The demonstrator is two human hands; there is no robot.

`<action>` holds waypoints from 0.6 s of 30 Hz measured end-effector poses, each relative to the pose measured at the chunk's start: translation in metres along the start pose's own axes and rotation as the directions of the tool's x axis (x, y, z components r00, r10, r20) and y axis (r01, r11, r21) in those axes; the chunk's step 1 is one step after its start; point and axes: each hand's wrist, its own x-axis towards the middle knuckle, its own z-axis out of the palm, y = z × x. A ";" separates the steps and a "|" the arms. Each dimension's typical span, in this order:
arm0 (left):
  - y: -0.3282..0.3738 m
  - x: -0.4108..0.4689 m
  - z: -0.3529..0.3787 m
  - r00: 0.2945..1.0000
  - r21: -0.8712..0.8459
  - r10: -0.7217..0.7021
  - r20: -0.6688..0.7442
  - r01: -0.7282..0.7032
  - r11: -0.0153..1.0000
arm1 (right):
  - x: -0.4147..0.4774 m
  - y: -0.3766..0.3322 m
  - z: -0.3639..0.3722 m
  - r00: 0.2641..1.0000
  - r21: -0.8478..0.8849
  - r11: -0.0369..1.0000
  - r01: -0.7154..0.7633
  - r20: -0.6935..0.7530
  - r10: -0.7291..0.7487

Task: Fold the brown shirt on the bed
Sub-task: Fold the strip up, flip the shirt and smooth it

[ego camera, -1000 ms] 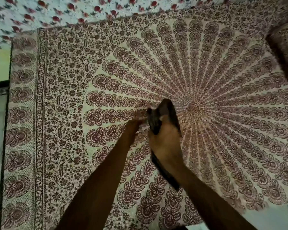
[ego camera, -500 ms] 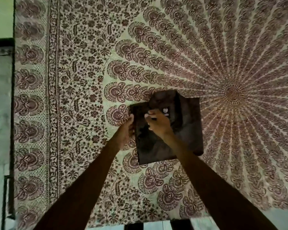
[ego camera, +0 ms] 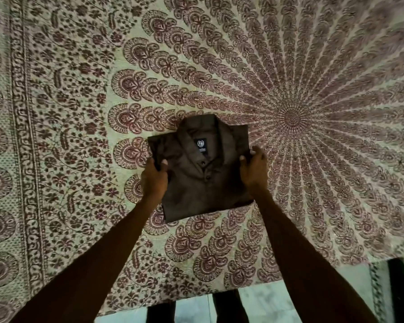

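The folded shirt (ego camera: 203, 173) lies flat on the bed (ego camera: 79, 113), collar at its far end, left of the bedspread's central medallion (ego camera: 292, 117), with the left hand (ego camera: 153, 178) on its left edge and the right hand (ego camera: 253, 171) on its right edge.

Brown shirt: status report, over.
Left hand and right hand pinch the side edges. Brown shirt folded square, collar up, flat on bedspread. Nothing in the way.

view: head-worn, wide-angle | aimed: steeply down at bed (ego camera: 289, 66) | range: arm's length | shared views: single view only
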 end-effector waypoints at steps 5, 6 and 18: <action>-0.009 0.010 0.002 0.999 -0.112 -0.032 -0.016 0.030 0.993 | 0.025 0.004 0.002 0.954 0.130 0.987 -0.100 0.293 0.058; -0.013 0.014 0.001 0.999 -0.130 -0.049 -0.005 0.048 0.990 | 0.030 0.002 0.002 0.941 0.177 0.972 -0.157 0.326 0.093; -0.002 0.008 -0.011 0.972 0.056 0.151 -0.181 -0.143 0.988 | 0.019 0.018 0.024 0.992 0.186 0.977 0.105 0.050 -0.117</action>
